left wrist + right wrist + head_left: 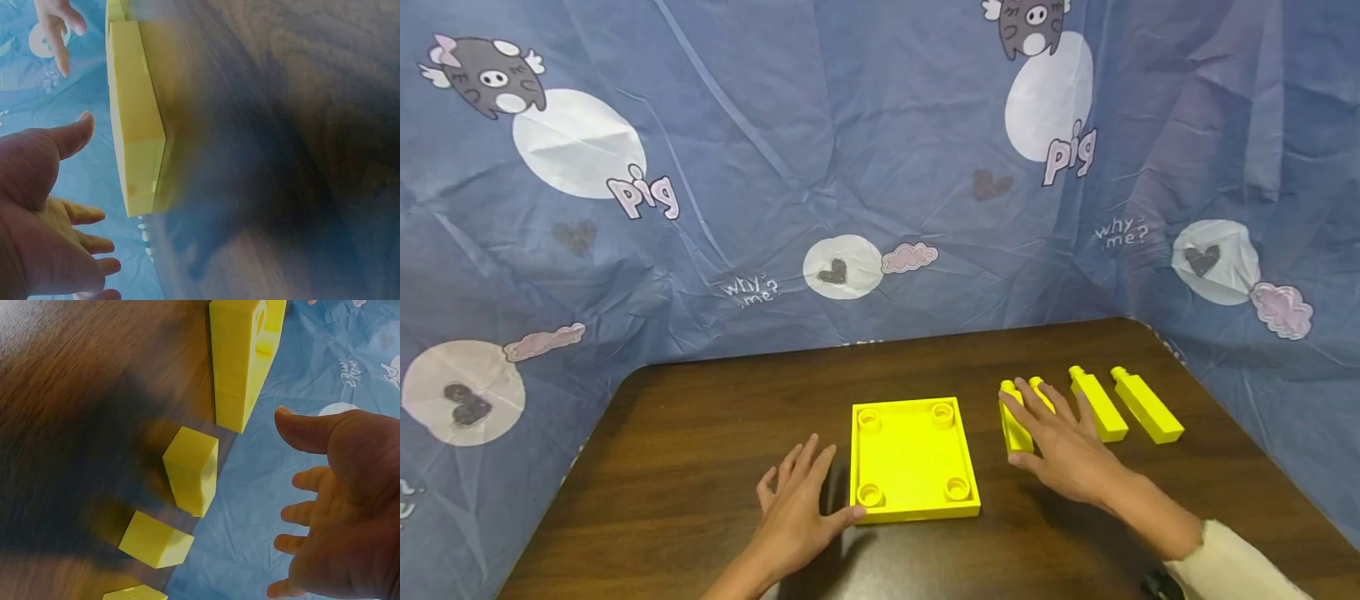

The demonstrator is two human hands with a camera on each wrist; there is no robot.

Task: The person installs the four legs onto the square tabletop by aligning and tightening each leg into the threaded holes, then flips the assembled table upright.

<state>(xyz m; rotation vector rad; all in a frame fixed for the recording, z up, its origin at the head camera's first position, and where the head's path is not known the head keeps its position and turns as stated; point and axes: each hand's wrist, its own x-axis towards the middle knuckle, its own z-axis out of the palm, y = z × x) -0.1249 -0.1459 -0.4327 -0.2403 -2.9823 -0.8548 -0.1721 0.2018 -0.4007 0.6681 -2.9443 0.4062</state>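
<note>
A square yellow tray-like piece (pixel 913 454) with raised edges and a round socket at each corner lies on the table. My left hand (pixel 797 517) is at its left side, fingers spread, thumb tip close to the near left corner. To the right, my right hand (pixel 1067 450) hovers over two yellow square pegs with knobbed ends, partly hiding them; the left peg (pixel 1017 425) shows more. Its fingers are extended, and the right wrist view shows nothing between thumb and fingers. Two more such pegs, an inner one (pixel 1099 406) and an outer one (pixel 1147 406), lie farther right.
The dark wooden table (pixel 722 433) has rounded far corners. A blue patterned cloth (pixel 760 167) hangs behind it and along its sides. A small black object (pixel 1161 585) shows by the right sleeve at the near edge.
</note>
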